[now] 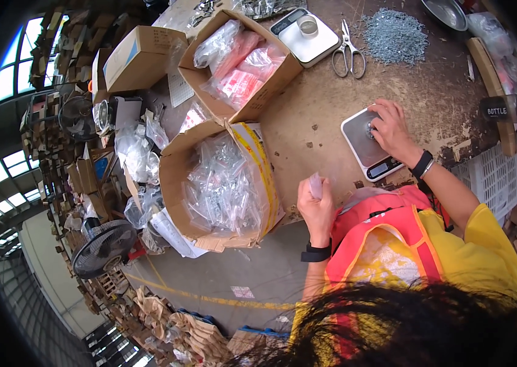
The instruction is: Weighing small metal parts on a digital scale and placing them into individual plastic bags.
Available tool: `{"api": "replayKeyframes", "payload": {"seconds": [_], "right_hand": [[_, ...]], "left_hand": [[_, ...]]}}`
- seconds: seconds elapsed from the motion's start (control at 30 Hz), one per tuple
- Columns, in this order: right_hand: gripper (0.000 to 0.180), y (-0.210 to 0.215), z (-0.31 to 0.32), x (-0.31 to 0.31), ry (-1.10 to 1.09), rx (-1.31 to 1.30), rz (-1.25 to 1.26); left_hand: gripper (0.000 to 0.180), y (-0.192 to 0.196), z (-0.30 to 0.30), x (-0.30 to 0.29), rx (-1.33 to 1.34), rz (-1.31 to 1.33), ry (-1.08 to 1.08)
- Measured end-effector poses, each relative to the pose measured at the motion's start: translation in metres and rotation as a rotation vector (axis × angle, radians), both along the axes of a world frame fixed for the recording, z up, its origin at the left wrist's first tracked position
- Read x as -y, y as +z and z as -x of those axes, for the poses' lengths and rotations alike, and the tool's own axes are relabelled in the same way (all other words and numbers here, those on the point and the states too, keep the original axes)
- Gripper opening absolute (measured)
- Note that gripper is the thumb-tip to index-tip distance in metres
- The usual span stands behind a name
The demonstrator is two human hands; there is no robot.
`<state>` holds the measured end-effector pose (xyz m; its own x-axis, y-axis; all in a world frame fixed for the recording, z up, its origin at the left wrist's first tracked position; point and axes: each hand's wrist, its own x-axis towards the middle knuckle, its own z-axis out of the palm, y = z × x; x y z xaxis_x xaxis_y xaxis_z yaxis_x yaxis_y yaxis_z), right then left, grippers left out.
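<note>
My left hand (316,211) is closed around a small clear plastic bag (316,186), held upright near the table's front edge. My right hand (394,133) reaches over a white digital scale (373,171) with a grey plate and a small display. Its fingers are curled down onto a few small shiny metal pieces (371,128) on the plate; the fingers partly cover them. Farther back on the table lies a loose heap of small grey screws (396,37). To my left, an open cardboard box (176,177) is full of clear bags (221,189) with small parts inside.
Another open box (273,85) holds clear and red-marked plastic bags. Scissors (349,55) lie beside a second scale (307,46) bearing a small round container. A dark bottle (503,110) stands at the right, above a white plastic crate (497,183). A black fan (104,248) is at the left.
</note>
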<state>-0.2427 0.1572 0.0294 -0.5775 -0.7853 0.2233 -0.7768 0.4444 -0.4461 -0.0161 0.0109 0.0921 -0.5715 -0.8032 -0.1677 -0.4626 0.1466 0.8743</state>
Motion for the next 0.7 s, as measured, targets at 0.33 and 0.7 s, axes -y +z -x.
{"api": "replayKeyframes", "payload": {"seconds": [0.33, 0.7], "right_hand": [[0.01, -0.014, 0.011, -0.009, 0.061, 0.009, 0.076], [0.023, 0.034, 0.049, -0.034, -0.223, -0.001, 0.12]], "left_hand": [[0.012, -0.002, 0.004, 0.002, 0.008, -0.005, -0.027], [0.008, -0.01, -0.008, 0.005, 0.03, -0.36, 0.096]]}}
